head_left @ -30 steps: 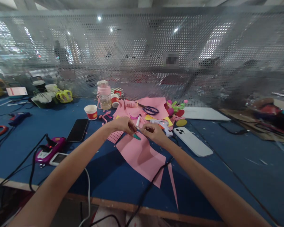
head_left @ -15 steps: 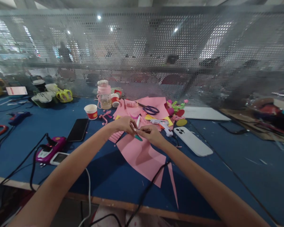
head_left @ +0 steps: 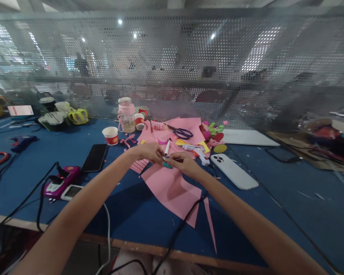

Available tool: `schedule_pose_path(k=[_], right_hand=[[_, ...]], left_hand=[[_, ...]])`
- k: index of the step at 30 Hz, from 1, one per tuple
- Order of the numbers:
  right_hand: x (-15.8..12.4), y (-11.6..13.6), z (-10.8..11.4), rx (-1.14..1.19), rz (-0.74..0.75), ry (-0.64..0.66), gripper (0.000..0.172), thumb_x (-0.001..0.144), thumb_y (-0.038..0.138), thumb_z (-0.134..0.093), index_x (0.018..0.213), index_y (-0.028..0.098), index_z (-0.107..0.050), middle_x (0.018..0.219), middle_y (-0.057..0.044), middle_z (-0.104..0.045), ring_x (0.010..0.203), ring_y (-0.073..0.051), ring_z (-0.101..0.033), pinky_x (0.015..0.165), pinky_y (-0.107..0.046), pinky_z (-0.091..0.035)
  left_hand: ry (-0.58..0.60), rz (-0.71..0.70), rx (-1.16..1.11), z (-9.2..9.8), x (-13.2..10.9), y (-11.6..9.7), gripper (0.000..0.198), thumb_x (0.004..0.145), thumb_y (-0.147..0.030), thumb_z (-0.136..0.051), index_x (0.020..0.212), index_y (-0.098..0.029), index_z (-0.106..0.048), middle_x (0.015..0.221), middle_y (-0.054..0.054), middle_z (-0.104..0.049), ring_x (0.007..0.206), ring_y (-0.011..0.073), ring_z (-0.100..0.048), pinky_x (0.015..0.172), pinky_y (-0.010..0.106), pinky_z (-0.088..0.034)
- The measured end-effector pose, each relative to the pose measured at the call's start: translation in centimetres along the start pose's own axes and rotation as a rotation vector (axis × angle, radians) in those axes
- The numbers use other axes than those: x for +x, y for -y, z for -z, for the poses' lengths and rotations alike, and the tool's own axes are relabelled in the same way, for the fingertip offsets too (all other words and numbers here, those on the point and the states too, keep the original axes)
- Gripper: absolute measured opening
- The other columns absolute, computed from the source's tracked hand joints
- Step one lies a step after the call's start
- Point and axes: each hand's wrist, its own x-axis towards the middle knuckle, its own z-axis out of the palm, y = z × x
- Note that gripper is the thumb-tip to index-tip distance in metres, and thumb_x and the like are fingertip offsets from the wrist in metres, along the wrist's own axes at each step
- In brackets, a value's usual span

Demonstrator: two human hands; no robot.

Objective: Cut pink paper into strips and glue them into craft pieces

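My left hand (head_left: pixel 150 151) and my right hand (head_left: pixel 183 162) meet over the middle of the blue table, fingertips pinched together. Between them is a small teal piece (head_left: pixel 167 165) with a thin stick or wire pointing right; which fingers grip which part is hard to make out. Under the hands lies a large sheet of pink paper (head_left: pixel 172 189). A white marker (head_left: pixel 167 147) and a white glue gun (head_left: pixel 197 152) lie just beyond the hands.
A white phone (head_left: pixel 234 171) lies face down to the right, a black phone (head_left: pixel 94 157) and a magenta device (head_left: pixel 60 183) to the left. Purple scissors (head_left: pixel 183 133), a paper cup (head_left: pixel 110 135) and a pink bottle (head_left: pixel 126 115) stand farther back. Black cables cross the near edge. A perforated metal screen backs the table.
My right hand has drawn closer to the left, so the fingertips now touch around the teal piece. Both arms otherwise stay put.
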Motion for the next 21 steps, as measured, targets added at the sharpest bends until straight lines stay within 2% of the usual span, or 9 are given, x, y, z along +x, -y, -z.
schedule_pose_path(k=[3, 8, 11, 14, 16, 17, 21], right_hand=[[0.0, 0.0, -0.1, -0.006, -0.008, 0.010, 0.038, 0.062, 0.050, -0.059, 0.049, 0.016, -0.050, 0.047, 0.004, -0.039, 0.045, -0.007, -0.033, 0.043, -0.023, -0.025], [0.0, -0.6, 0.1, -0.033, 0.000, -0.011, 0.041, 0.062, 0.054, -0.058, 0.048, 0.016, -0.050, 0.045, 0.005, -0.036, 0.042, -0.006, -0.030, 0.041, -0.022, -0.023], [0.3, -0.6, 1.7, -0.064, 0.016, 0.016, 0.046, 0.064, 0.061, -0.051, 0.050, 0.017, -0.053, 0.045, 0.003, -0.044, 0.044, -0.008, -0.039, 0.043, -0.023, -0.030], [0.7, 0.5, 3.8, -0.155, 0.064, 0.078, 0.054, 0.072, 0.064, -0.037, 0.058, 0.017, -0.059, 0.058, -0.003, -0.058, 0.057, -0.014, -0.053, 0.057, -0.027, -0.040], [1.0, 1.7, 4.5, -0.357, 0.125, 0.055, 0.053, 0.076, 0.061, -0.035, 0.064, 0.016, -0.061, 0.065, -0.005, -0.062, 0.064, -0.016, -0.056, 0.062, -0.028, -0.040], [1.1, 2.4, 4.4, -0.533, 0.149, 0.019, 0.050, 0.078, 0.057, -0.036, 0.064, 0.016, -0.061, 0.066, -0.006, -0.063, 0.066, -0.017, -0.056, 0.063, -0.029, -0.039], [1.6, 4.2, 1.6, -1.250, 0.131, -0.044, 0.041, 0.085, 0.037, -0.033, 0.069, 0.014, -0.064, 0.073, -0.011, -0.065, 0.079, -0.024, -0.054, 0.071, -0.036, -0.032]], left_hand=[[0.035, 0.009, -0.045, 0.0, 0.0, 0.0, 0.024, 0.043, -0.018, -0.073, 0.063, -0.013, -0.063, 0.048, -0.005, -0.055, 0.050, 0.0073, -0.051, 0.051, 0.019, -0.041], [-0.033, 0.068, -0.081, -0.2, 0.0, -0.2, 0.022, 0.038, -0.012, -0.073, 0.058, -0.013, -0.063, 0.046, -0.004, -0.056, 0.049, 0.0074, -0.051, 0.050, 0.019, -0.041], [-0.059, 0.090, -0.088, -0.3, 0.1, -0.1, 0.020, 0.039, -0.012, -0.072, 0.058, -0.013, -0.064, 0.047, -0.003, -0.058, 0.049, 0.0077, -0.051, 0.049, 0.019, -0.041], [-0.106, 0.087, -0.060, -0.2, 0.1, -0.2, 0.022, 0.038, -0.014, -0.073, 0.059, -0.013, -0.065, 0.046, -0.003, -0.057, 0.046, 0.0075, -0.049, 0.048, 0.019, -0.041], [-0.137, 0.075, -0.017, -0.2, -0.1, -0.3, 0.021, 0.039, -0.014, -0.072, 0.059, -0.013, -0.066, 0.045, -0.003, -0.056, 0.046, 0.0075, -0.048, 0.047, 0.019, -0.040], [-0.155, 0.070, 0.009, -0.2, -0.1, -0.4, 0.021, 0.040, -0.014, -0.072, 0.060, -0.012, -0.066, 0.045, -0.003, -0.056, 0.046, 0.0075, -0.048, 0.047, 0.019, -0.040], [-0.249, 0.052, 0.098, 0.1, -0.2, -0.5, 0.021, 0.042, -0.016, -0.070, 0.063, -0.012, -0.067, 0.044, -0.003, -0.054, 0.045, 0.0076, -0.045, 0.045, 0.020, -0.039]])
